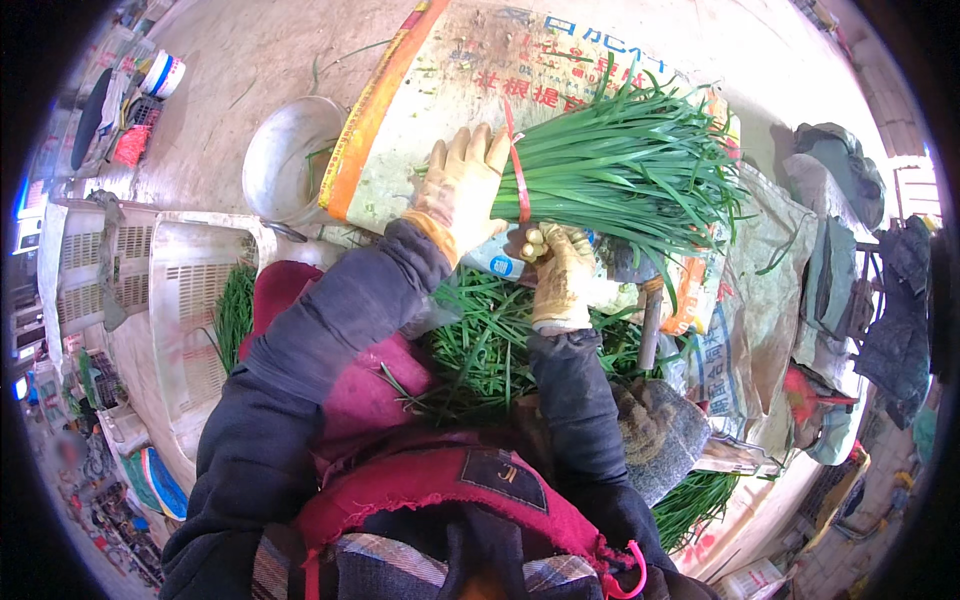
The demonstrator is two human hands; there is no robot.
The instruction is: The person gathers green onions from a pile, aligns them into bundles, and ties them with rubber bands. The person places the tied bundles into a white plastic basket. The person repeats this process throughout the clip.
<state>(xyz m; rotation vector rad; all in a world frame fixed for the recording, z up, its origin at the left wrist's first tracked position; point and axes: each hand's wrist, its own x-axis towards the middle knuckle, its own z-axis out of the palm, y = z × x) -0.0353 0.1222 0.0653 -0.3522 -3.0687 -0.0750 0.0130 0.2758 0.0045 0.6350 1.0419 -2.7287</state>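
A thick bunch of long green leaves, likely Chinese chives (615, 165), lies on a printed woven sack (420, 97), its leaf tips to the right. A red band (519, 176) goes around it near its left end. My left hand (465, 184), in a pale glove, rests spread over the left end of the bunch, where the stalks are mostly hidden. Just below the band, my right hand (561, 259), in a soiled pale glove, has its fingers curled by the bunch's lower edge; what they hold, if anything, is unclear. Loose green leaves (480, 337) lie below, between my forearms.
A whitish metal basin or bucket (289, 154) stands left of the sack. White plastic crates (199, 300) are farther left, with more leaves (236, 307) beside one. A metal post (651, 322) rises near my right hand. Another sack (757, 300) and dark clothing (840, 165) lie at the right.
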